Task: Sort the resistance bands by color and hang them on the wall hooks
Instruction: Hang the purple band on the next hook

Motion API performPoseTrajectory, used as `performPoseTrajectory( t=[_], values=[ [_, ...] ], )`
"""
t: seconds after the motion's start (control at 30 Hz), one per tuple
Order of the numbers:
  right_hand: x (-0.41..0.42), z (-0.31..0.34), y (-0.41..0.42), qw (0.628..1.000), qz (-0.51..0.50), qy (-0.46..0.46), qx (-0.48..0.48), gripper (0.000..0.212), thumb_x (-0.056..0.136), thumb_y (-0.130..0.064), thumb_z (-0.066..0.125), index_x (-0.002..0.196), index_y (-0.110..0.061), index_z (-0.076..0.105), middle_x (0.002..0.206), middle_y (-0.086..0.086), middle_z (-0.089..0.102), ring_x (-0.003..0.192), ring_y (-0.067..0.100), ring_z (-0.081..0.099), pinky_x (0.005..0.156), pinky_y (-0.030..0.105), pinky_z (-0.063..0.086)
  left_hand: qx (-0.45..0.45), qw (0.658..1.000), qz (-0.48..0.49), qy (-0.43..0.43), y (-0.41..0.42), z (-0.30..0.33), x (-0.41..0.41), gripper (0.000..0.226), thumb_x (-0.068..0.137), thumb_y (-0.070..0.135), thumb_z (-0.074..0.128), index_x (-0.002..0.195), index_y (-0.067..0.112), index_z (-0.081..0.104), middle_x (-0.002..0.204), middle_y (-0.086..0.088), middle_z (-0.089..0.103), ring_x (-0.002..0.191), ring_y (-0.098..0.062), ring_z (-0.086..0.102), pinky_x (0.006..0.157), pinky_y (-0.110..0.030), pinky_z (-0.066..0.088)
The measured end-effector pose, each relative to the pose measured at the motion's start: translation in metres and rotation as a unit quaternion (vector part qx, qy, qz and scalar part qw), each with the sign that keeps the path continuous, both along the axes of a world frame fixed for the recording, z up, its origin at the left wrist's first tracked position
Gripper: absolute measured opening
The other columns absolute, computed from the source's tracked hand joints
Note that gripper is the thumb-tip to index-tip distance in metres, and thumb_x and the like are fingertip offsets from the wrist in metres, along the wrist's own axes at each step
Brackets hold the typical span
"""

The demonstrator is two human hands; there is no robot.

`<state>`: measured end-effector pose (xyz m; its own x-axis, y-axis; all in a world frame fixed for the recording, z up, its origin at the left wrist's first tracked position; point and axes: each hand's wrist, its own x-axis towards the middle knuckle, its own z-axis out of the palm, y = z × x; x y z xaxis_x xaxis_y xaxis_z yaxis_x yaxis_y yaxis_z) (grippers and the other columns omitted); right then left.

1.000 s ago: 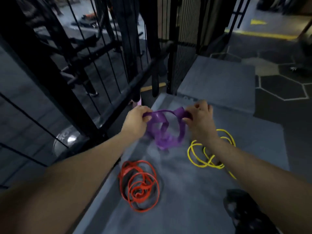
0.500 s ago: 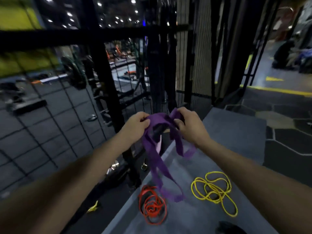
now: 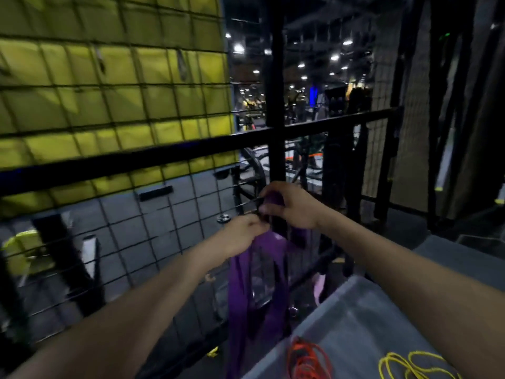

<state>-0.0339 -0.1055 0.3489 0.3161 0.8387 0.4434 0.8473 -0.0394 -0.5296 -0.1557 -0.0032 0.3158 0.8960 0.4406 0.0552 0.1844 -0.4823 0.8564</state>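
Both hands grasp the purple band (image 3: 257, 283) up at the wire grid (image 3: 153, 214): the right hand (image 3: 291, 205) pinches its top, the left hand (image 3: 246, 233) grips just below (loops dangling). Red bands (image 3: 308, 359) and yellow bands (image 3: 415, 365) lie at the platform's (image 3: 363, 318) near edge.

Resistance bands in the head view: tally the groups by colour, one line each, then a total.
Each colour shows as one bunch; single bands inside a bunch cannot be told apart.
Purple bands, held up at the wire mesh by left hand and right hand: 1
Orange-red bands, on the grey platform: 1
Yellow bands, on the platform: 1
Total: 3 bunches
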Motion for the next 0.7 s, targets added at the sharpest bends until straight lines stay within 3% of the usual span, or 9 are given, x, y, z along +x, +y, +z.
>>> performPoseTrajectory(
  t=[0.1, 0.17, 0.23, 0.3, 0.37, 0.43, 0.5, 0.6, 0.7],
  values=[
    [-0.028, 0.017, 0.031, 0.998, 0.048, 0.036, 0.019, 0.025, 0.087, -0.014, 0.064, 0.106, 0.001, 0.059, 0.089, 0.010, 0.059, 0.080, 0.012, 0.052, 0.061, 0.008, 0.036, 0.071, 0.997, 0.016, 0.034, 0.023, 0.004, -0.036, 0.026, 0.088, 0.036, 0.056, 0.073, 0.016, 0.053, 0.079, -0.005, 0.054, 0.077, -0.018, 0.050, 0.074, -0.033, 0.041],
    [-0.042, 0.029, 0.047, 0.993, 0.068, 0.077, 0.058, 0.020, 0.087, -0.012, 0.064, 0.099, 0.003, 0.061, 0.081, 0.007, 0.058, 0.066, -0.001, 0.051, 0.058, 0.005, 0.037, 0.125, 0.989, 0.077, 0.004, 0.037, 0.021, -0.058, 0.031, 0.090, 0.034, 0.058, 0.067, 0.014, 0.052, 0.067, -0.004, 0.051, 0.068, -0.019, 0.050, 0.063, -0.026, 0.038],
    [-0.054, 0.039, 0.062, 0.991, 0.075, 0.076, 0.084, 0.021, 0.088, -0.018, 0.063, 0.092, 0.002, 0.064, 0.069, 0.002, 0.057, 0.054, -0.006, 0.051, 0.055, 0.010, 0.039, 0.186, 0.972, 0.139, -0.027, 0.047, 0.042, -0.077, 0.036, 0.083, 0.038, 0.066, 0.063, 0.012, 0.052, 0.058, 0.000, 0.047, 0.057, -0.014, 0.046, 0.051, -0.022, 0.032],
    [-0.067, 0.048, 0.076, 0.990, 0.081, 0.058, 0.096, 0.025, 0.087, -0.024, 0.063, 0.088, 0.000, 0.066, 0.070, 0.004, 0.058, 0.059, -0.001, 0.051, 0.059, 0.021, 0.040, 0.200, 0.962, 0.177, -0.060, 0.053, 0.056, -0.090, 0.036, 0.075, 0.039, 0.074, 0.063, 0.016, 0.048, 0.057, 0.004, 0.046, 0.053, -0.009, 0.044, 0.051, -0.022, 0.032],
    [-0.080, 0.056, 0.085, 0.986, 0.102, 0.072, 0.114, 0.018, 0.086, -0.022, 0.065, 0.085, -0.004, 0.066, 0.075, 0.006, 0.058, 0.060, -0.002, 0.049, 0.060, 0.015, 0.039, 0.158, 0.969, 0.165, -0.098, 0.057, 0.060, -0.097, 0.033, 0.075, 0.030, 0.075, 0.072, 0.015, 0.046, 0.065, 0.000, 0.048, 0.059, -0.012, 0.046, 0.058, -0.024, 0.035],
    [-0.093, 0.061, 0.091, 0.984, 0.132, 0.063, 0.104, 0.013, 0.086, -0.017, 0.066, 0.086, -0.004, 0.068, 0.073, 0.003, 0.058, 0.056, -0.007, 0.049, 0.056, 0.006, 0.036, 0.121, 0.976, 0.144, -0.109, 0.059, 0.063, -0.101, 0.025, 0.081, 0.019, 0.070, 0.094, 0.015, 0.049, 0.087, -0.004, 0.053, 0.080, -0.015, 0.051, 0.070, -0.026, 0.040],
    [-0.104, 0.065, 0.097, 0.981, 0.161, 0.059, 0.093, 0.016, 0.086, -0.015, 0.064, 0.088, 0.000, 0.068, 0.075, 0.004, 0.060, 0.059, -0.003, 0.049, 0.058, 0.005, 0.038, 0.099, 0.980, 0.131, -0.111, 0.064, 0.065, -0.102, 0.026, 0.085, 0.012, 0.062, 0.110, 0.013, 0.053, 0.101, -0.001, 0.056, 0.094, -0.011, 0.053, 0.074, -0.017, 0.042],
    [-0.112, 0.084, 0.103, 0.970, 0.161, 0.105, 0.151, 0.020, 0.088, -0.015, 0.062, 0.099, 0.001, 0.068, 0.083, 0.005, 0.065, 0.067, 0.000, 0.057, 0.063, 0.003, 0.044, 0.005, 0.985, 0.114, -0.127, 0.072, 0.061, -0.109, 0.008, 0.089, 0.007, 0.055, 0.092, 0.013, 0.060, 0.087, 0.000, 0.062, 0.084, -0.009, 0.057, 0.074, -0.011, 0.044],
    [-0.107, 0.105, 0.103, 0.958, 0.154, 0.145, 0.194, 0.020, 0.086, -0.014, 0.063, 0.100, 0.001, 0.068, 0.075, -0.005, 0.062, 0.057, -0.010, 0.056, 0.055, 0.001, 0.041, -0.062, 0.979, 0.113, -0.156, 0.081, 0.058, -0.121, 0.012, 0.090, 0.007, 0.054, 0.082, 0.016, 0.056, 0.073, 0.000, 0.058, 0.073, -0.013, 0.057, 0.081, -0.027, 0.045]
  ],
)
